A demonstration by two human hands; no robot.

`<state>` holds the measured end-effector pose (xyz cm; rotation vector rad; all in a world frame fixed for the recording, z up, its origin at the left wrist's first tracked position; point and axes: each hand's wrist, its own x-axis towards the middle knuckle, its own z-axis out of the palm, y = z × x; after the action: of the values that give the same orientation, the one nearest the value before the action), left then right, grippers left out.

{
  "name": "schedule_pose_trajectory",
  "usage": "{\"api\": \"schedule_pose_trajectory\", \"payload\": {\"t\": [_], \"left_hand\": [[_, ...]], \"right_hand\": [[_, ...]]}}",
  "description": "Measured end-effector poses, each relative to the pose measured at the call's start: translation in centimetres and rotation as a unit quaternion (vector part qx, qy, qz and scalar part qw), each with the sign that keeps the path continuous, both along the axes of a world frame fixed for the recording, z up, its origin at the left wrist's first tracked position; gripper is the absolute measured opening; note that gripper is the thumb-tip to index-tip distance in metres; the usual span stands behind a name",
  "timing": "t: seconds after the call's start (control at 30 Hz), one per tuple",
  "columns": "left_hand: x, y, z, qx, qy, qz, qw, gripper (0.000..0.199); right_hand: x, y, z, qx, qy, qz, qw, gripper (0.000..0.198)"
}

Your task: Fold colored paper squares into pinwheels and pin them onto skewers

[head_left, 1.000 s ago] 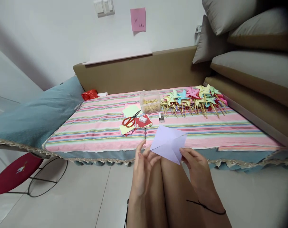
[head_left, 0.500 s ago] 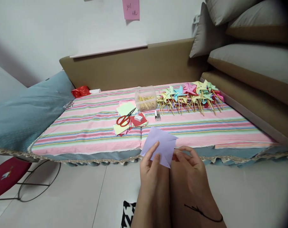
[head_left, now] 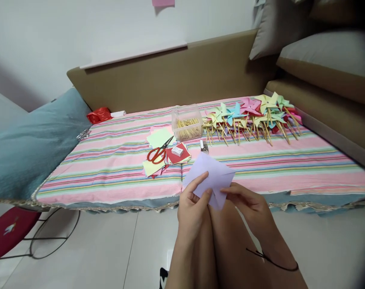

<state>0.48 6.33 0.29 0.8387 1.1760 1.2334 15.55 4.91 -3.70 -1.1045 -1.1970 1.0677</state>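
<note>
A square of light purple paper [head_left: 214, 170], with slits running in from its corners, is held above my knees. My left hand [head_left: 194, 198] pinches its left and lower part, thumb and forefinger on the upper face. At the paper's right edge, my right hand [head_left: 245, 200] has its thumb and fingers closed on the side; whether a small pin is between them I cannot see. Just beyond the paper sits a small clear box of pins [head_left: 204, 147]. Red-handled scissors [head_left: 159, 152] lie on stacked paper squares [head_left: 159, 138], near a small white box [head_left: 177, 151].
A clear plastic tub [head_left: 187, 133] of wooden sticks stands on the striped cover [head_left: 104, 168]. Many finished paper pinwheels [head_left: 251, 114] lie to its right. A red plastic bag [head_left: 98, 115] is at the far left, and a red stool [head_left: 12, 230] stands on the floor.
My right hand has come from just off the paper's right corner onto its edge. The view has tilted down slightly, and the left hand keeps its pinch.
</note>
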Motion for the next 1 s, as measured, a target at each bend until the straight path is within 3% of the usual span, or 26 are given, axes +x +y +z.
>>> {"api": "schedule_pose_trajectory", "payload": {"t": [0.1,0.37,0.53,0.73,0.9,1.0], "left_hand": [[-0.6,1.9,-0.8,0.021,0.035,-0.054,0.998,0.044],[-0.2,7.4,-1.6,0.113,0.048,0.002,0.992,0.045],[0.6,11.2,0.2,0.169,0.01,-0.025,0.985,0.05],[-0.3,16.4,2.4,0.147,0.05,0.07,0.985,0.059],[-1.1,18.6,-0.1,0.063,0.033,-0.06,0.996,0.066],[-1.2,19.0,-2.1,0.042,0.022,-0.056,0.997,0.064]], "right_hand": [[-0.8,1.9,-0.1,0.01,0.036,0.017,0.999,0.012],[-2.9,8.7,0.3,-0.032,0.132,-0.035,0.99,0.012],[-3.4,13.7,2.4,-0.004,0.168,-0.137,0.976,0.013],[-1.9,18.1,4.3,0.03,0.065,-0.16,0.984,0.013],[-1.1,18.9,2.7,0.022,-0.009,-0.146,0.989,0.01],[-0.6,18.8,1.2,-0.004,-0.016,-0.107,0.994,0.01]]}}
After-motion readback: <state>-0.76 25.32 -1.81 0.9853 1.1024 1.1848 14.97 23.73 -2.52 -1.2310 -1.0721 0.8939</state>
